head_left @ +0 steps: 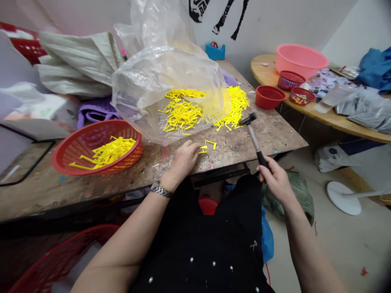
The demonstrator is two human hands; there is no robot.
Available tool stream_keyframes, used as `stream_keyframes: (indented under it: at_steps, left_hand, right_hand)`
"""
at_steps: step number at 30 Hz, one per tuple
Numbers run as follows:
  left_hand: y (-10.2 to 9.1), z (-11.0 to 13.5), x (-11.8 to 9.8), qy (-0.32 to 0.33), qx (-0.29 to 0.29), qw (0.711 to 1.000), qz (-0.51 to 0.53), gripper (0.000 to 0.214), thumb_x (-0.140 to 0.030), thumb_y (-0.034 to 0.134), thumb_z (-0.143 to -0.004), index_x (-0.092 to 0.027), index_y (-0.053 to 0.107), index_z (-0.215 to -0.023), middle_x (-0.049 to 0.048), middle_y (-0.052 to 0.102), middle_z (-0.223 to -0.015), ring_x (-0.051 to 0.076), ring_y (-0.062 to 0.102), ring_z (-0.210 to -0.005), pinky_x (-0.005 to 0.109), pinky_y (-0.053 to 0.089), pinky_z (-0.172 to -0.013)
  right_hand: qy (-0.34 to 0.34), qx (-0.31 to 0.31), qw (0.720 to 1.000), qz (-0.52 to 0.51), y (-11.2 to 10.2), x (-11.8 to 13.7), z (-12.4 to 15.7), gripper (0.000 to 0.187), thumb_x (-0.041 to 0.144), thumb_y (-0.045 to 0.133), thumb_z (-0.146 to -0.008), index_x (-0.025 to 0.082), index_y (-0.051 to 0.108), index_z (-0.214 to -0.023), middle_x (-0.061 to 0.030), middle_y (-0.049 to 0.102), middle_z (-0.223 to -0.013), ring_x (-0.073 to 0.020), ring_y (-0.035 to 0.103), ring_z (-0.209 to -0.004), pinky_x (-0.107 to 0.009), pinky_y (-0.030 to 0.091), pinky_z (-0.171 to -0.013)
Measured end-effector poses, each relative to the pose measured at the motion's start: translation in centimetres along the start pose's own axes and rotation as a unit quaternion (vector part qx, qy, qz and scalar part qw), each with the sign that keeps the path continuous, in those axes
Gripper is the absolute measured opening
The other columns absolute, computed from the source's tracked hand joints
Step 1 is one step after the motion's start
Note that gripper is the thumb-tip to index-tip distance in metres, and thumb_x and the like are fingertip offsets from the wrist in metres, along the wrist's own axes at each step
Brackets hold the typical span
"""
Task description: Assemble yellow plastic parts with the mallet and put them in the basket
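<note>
My right hand (275, 179) is wrapped round the black grip of a hammer (254, 140), its dark head raised at the right of the work table. With fingers pinched, my left hand (185, 158) holds a small yellow plastic piece (203, 149) at the table's front edge. Another yellow piece (212, 144) lies just beyond the fingertips. Behind them, a heap of yellow plastic pieces (183, 116) spills from a clear plastic bag (146, 81). To the left, a red basket (70, 152) contains more of these pieces.
A round wooden table (339, 120) at the right bears a pink basin (302, 59) and small red baskets. On the work table's right corner stands a red bowl (269, 97). A blue tape dispenser (215, 52) is at the back. Below left is a larger red basket (82, 236).
</note>
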State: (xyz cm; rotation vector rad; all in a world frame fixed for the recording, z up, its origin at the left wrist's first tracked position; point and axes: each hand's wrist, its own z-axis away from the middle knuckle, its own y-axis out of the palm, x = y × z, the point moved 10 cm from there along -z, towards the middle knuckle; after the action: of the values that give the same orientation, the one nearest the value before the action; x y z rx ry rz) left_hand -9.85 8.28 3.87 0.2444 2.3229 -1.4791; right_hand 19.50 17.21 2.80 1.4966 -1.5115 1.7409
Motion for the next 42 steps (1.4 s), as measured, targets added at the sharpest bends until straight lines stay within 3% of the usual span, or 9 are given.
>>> stream_keyframes:
  at_steps: [2,5,10,15,19,26,32,38,42]
  left_hand:
    - [0.0,0.0,0.0,0.000,-0.001,1.000,0.001,0.025,-0.025,0.047,-0.099,-0.016,0.070,-0.101,0.0097,0.065,-0.097,0.022,0.061,-0.087,0.032,0.050,-0.080]
    - [-0.1,0.1,-0.1,0.000,0.000,1.000,0.002,0.024,-0.025,0.048,-0.099,-0.016,0.070,-0.100,0.0095,0.065,-0.096,0.022,0.062,-0.088,0.032,0.050,-0.080]
    - [-0.2,0.1,-0.5,0.000,0.012,1.000,-0.004,0.025,-0.024,0.048,-0.099,-0.015,0.071,-0.095,0.0099,0.064,-0.095,0.022,0.061,-0.088,0.032,0.049,-0.080]
    - [-0.1,0.0,-0.5,0.001,0.003,1.000,-0.003,0.025,-0.019,0.047,-0.098,-0.014,0.071,-0.095,0.0090,0.062,-0.091,0.021,0.060,-0.085,0.030,0.048,-0.077]
    - [0.1,-0.1,0.0,-0.002,0.001,1.000,0.001,0.024,-0.021,0.048,-0.098,-0.015,0.071,-0.092,0.0084,0.062,-0.090,0.021,0.059,-0.083,0.031,0.048,-0.076]
    - [0.1,-0.2,0.1,0.005,-0.010,1.000,0.014,0.024,-0.022,0.048,-0.098,-0.017,0.071,-0.093,0.0070,0.063,-0.090,0.020,0.060,-0.085,0.030,0.048,-0.077]
    - [-0.1,0.0,-0.1,0.002,-0.008,1.000,0.019,0.025,-0.019,0.048,-0.098,-0.016,0.072,-0.095,0.0063,0.062,-0.087,0.020,0.060,-0.082,0.028,0.047,-0.074]
    - [0.0,0.0,0.0,0.002,-0.016,1.000,0.023,0.025,-0.021,0.048,-0.098,-0.015,0.072,-0.092,0.0074,0.062,-0.088,0.021,0.060,-0.083,0.029,0.047,-0.074]
    - [0.1,-0.1,0.2,0.000,-0.014,1.000,0.022,0.026,-0.020,0.047,-0.097,-0.016,0.072,-0.094,0.0074,0.063,-0.089,0.020,0.060,-0.084,0.030,0.048,-0.076]
  right_hand:
    - [-0.028,0.024,0.998,0.059,2.0,1.2,1.7,0.039,0.036,0.049,-0.095,0.019,0.060,-0.128,-0.0017,0.068,-0.081,-0.0156,0.061,-0.060,-0.031,0.053,-0.062]
    - [-0.087,0.034,0.991,0.093,4.2,2.9,3.2,0.037,0.033,0.046,-0.098,0.020,0.060,-0.130,-0.0095,0.072,-0.109,-0.0231,0.070,-0.095,-0.039,0.057,-0.086]
    - [-0.142,0.060,0.981,0.115,6.5,4.3,4.2,0.043,0.029,0.042,-0.101,0.023,0.050,-0.143,-0.0115,0.065,-0.134,-0.0246,0.062,-0.125,-0.044,0.051,-0.106]
    - [-0.140,0.078,0.973,0.169,8.2,3.7,4.3,0.048,0.028,0.038,-0.102,0.019,0.044,-0.149,-0.0151,0.067,-0.126,-0.0282,0.065,-0.120,-0.045,0.056,-0.100]
    - [-0.153,0.085,0.967,0.187,8.0,4.2,4.4,0.049,0.027,0.038,-0.103,0.018,0.041,-0.152,-0.0148,0.067,-0.124,-0.0280,0.066,-0.117,-0.045,0.057,-0.099]
    - [-0.263,-0.006,0.949,0.173,6.1,7.6,6.0,0.058,0.020,0.041,-0.103,0.022,0.028,-0.159,-0.0142,0.067,-0.125,-0.0257,0.068,-0.113,-0.039,0.059,-0.094]
    - [-0.176,0.070,0.954,0.230,8.2,5.2,4.9,0.052,0.022,0.037,-0.103,0.016,0.037,-0.155,-0.0151,0.070,-0.116,-0.0287,0.070,-0.107,-0.041,0.061,-0.088]
    - [-0.251,-0.017,0.950,0.184,6.3,7.5,5.8,0.059,0.022,0.040,-0.103,0.021,0.025,-0.160,-0.0154,0.065,-0.128,-0.0257,0.068,-0.110,-0.038,0.059,-0.092]
    - [-0.201,0.031,0.955,0.217,7.6,5.9,5.1,0.054,0.024,0.037,-0.103,0.019,0.033,-0.157,-0.0138,0.070,-0.112,-0.0257,0.071,-0.097,-0.038,0.061,-0.086]
